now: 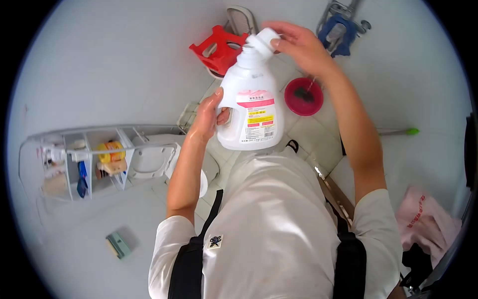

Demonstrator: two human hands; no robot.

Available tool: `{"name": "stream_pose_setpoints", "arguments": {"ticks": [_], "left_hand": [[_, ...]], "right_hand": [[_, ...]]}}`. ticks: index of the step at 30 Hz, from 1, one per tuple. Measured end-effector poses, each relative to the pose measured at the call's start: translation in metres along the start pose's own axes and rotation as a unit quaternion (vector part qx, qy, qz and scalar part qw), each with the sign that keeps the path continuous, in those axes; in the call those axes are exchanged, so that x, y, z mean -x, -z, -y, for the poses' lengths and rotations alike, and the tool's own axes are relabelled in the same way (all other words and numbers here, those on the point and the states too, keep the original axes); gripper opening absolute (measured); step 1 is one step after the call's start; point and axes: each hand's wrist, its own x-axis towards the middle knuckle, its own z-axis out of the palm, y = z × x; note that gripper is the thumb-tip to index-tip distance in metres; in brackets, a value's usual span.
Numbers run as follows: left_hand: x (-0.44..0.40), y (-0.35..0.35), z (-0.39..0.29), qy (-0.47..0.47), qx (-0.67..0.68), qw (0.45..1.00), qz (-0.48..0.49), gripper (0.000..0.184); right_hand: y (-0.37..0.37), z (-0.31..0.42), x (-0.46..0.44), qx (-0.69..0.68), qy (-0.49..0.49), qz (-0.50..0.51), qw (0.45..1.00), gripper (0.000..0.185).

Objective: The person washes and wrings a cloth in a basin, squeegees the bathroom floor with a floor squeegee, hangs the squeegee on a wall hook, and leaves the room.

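A white detergent jug [255, 74] with a pink-and-yellow label stands roughly upright in front of my chest. My left hand [210, 113] is closed round its side handle. At the top, my right hand [304, 49] grips the white cap [267, 41] between thumb and fingers. The cap is tilted to the right over the threaded neck of the jug; whether they touch I cannot tell. Beyond the jug, a pink basin [320, 101] sits on the tiled floor, with a thin stream of water falling into it over something dark.
A red stool [215, 61] is behind the jug. Metal pipework with a blue cloth [344, 46] is on the far wall. To the left are a shelf unit [92, 172] with bottles and a toilet [149, 160]. A pink towel [423, 217] hangs at right, near a green-tipped handle [411, 131].
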Motion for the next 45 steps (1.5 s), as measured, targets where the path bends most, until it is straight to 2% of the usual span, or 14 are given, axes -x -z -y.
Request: {"name": "stream_pose_setpoints", "arguments": {"ticks": [8,12,13,17,19,21,24,27,30,32,37,40,42,45], "left_hand": [[0.022,0.016,0.001,0.014,-0.141,0.986,-0.090,0.047],[0.016,0.025,0.032,-0.012,-0.265,0.950,-0.167,0.057],[0.014,0.028,0.040,0.005,-0.247,0.955,-0.165,0.060],[0.006,0.032,0.045,0.014,-0.381,0.904,-0.193,0.059],[0.000,0.027,0.054,0.015,-0.386,0.897,-0.216,0.059],[-0.009,0.021,0.060,0.015,-0.395,0.894,-0.212,0.060],[-0.032,0.003,0.045,0.050,-0.409,0.888,-0.205,0.061],[0.036,0.082,0.076,0.061,-0.358,0.901,-0.235,0.061],[0.082,0.185,0.115,0.040,-0.323,0.914,-0.241,0.062],[0.110,0.219,0.122,0.026,-0.334,0.905,-0.264,0.060],[0.167,0.282,0.150,0.019,-0.318,0.878,-0.357,0.063],[0.181,0.315,0.177,-0.051,-0.276,0.809,-0.517,0.057],[0.184,0.339,0.187,-0.217,-0.083,0.747,-0.624,0.050],[0.186,0.376,0.185,-0.202,-0.044,0.701,-0.683,0.043]], "right_hand": [[0.002,0.041,-0.046,0.106,-0.040,0.307,0.945,0.040],[-0.020,0.008,-0.050,0.353,-0.079,0.261,0.895,0.030],[-0.026,-0.009,-0.051,0.384,-0.100,0.243,0.885,0.042],[-0.004,-0.057,-0.075,0.313,-0.260,0.308,0.860,0.056],[-0.003,-0.078,-0.072,0.326,0.000,0.295,0.898,0.035],[0.004,-0.091,-0.067,0.248,0.017,0.333,0.910,0.031],[0.022,-0.109,-0.099,0.289,-0.238,0.402,0.836,0.038],[-0.080,-0.108,-0.086,0.300,-0.247,0.425,0.818,0.043],[-0.209,-0.111,-0.073,0.284,-0.060,0.412,0.864,0.046],[-0.262,-0.116,-0.079,0.294,-0.158,0.417,0.845,0.049],[-0.381,-0.099,-0.065,0.343,-0.045,0.432,0.833,0.052],[-0.425,-0.087,-0.061,0.251,-0.044,0.427,0.868,0.066],[-0.434,-0.085,-0.063,0.249,-0.084,0.449,0.854,0.072],[-0.426,-0.094,-0.061,0.284,-0.089,0.445,0.845,0.068]]}}
